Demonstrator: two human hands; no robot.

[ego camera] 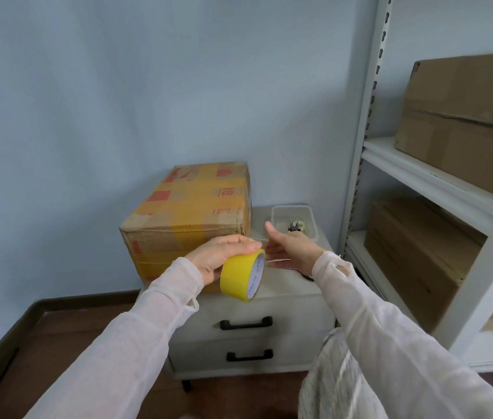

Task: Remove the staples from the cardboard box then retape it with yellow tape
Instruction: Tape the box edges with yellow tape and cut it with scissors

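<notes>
Yellow tape roll held up before the box

The cardboard box (191, 207) sits on the worktop (287, 282), yellow strips across its top and front. Just in front of it the left hand (224, 255) curls its fingers round the tape roll (240, 275). To the box's right, the right hand (290, 249) hovers, fingers straight, thumb spread.
</notes>
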